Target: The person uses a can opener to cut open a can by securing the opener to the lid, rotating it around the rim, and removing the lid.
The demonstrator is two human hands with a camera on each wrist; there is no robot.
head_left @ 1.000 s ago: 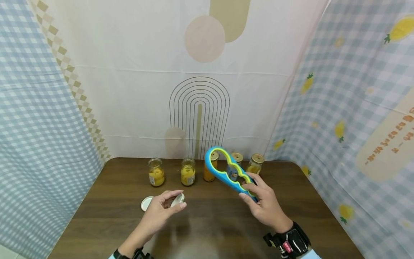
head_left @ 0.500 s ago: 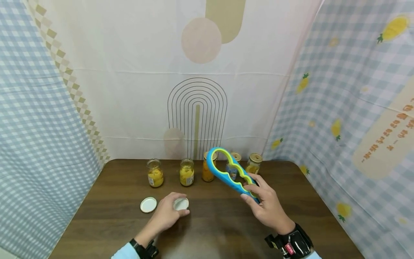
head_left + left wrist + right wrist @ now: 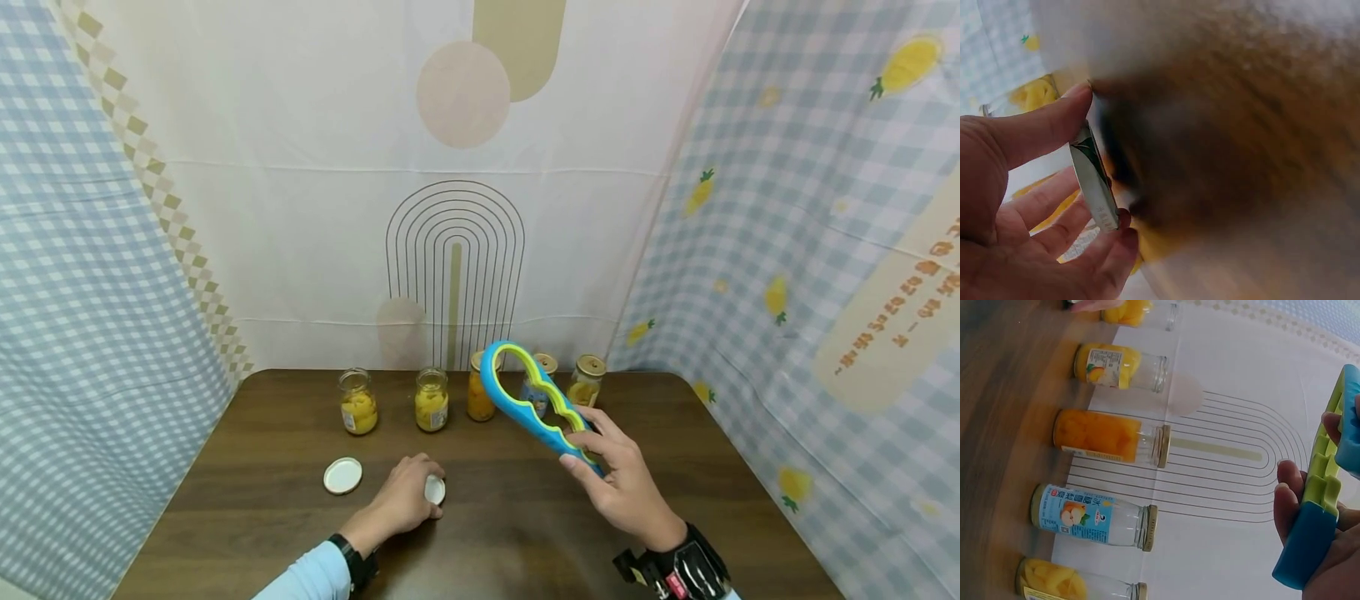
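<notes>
My left hand [image 3: 402, 497] is low over the brown table, pinching a jar lid [image 3: 435, 490] by its rim between thumb and fingers. The left wrist view catches that lid [image 3: 1094, 181] nearly edge-on. On the right, my right hand [image 3: 628, 490] grips the handle end of a blue and yellow-green jar opener [image 3: 517, 408], held raised with its looped end pointing up and left. A second lid [image 3: 342, 476] lies white side up, left of my left hand. Two lidless jars, a left one [image 3: 359, 412] and a right one [image 3: 431, 410], hold yellow fruit.
Farther right in the row stand three jars with gold lids: one of orange fruit [image 3: 1097, 434], one with a blue label [image 3: 1075, 515] and one of pale yellow fruit [image 3: 1054, 581]. A white patterned cloth [image 3: 322, 250] hangs behind the table; checked cloths flank it.
My left hand has moved right and down to the tabletop with the lid, uncovering the second lid. The right hand and jar opener have barely moved.
</notes>
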